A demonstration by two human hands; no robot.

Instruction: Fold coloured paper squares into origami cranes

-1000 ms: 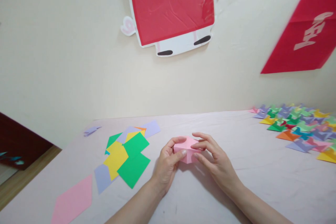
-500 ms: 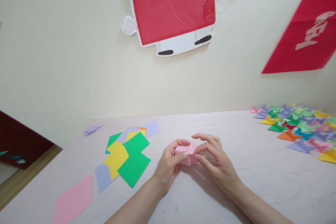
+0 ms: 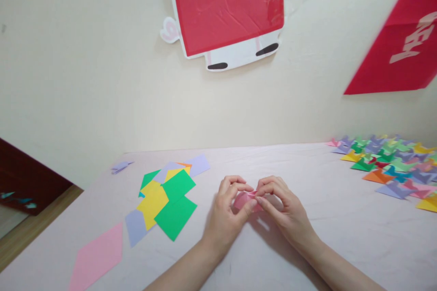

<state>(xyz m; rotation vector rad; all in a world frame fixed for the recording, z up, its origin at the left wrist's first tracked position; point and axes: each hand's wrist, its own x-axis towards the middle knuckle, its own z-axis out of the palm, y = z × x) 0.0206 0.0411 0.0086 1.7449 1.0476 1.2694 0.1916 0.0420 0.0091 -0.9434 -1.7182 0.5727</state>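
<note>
Head camera: the left hand (image 3: 223,211) and the right hand (image 3: 287,200) meet over the table (image 3: 259,263), their fingertips almost touching. Between them is the folded pink paper (image 3: 241,200), partly hidden by the fingers. The left thumb lies on its near side with the index fingertip opposite, the two only a narrow gap apart with the paper caught between them. The right thumb and forefinger are likewise nearly closed, pinching the paper just beside the left fingertips; the other right fingers are curled.

To the left of the fingers, well apart, green sheets (image 3: 175,218) overlap a yellow sheet (image 3: 152,202), with a lavender sheet (image 3: 134,228) at the near end. Farther left and nearer the viewer than the fingertips lies a flat pink sheet (image 3: 97,257). Far left and beyond the fingers rests a small lavender folded piece (image 3: 121,167). Well to their right, rows of folded paper figures (image 3: 385,163) in many colours stand close together. Beyond the fingers rises the wall (image 3: 102,77), bearing a red-and-white cutout (image 3: 228,4) and, farther right, a red banner (image 3: 389,59).
</note>
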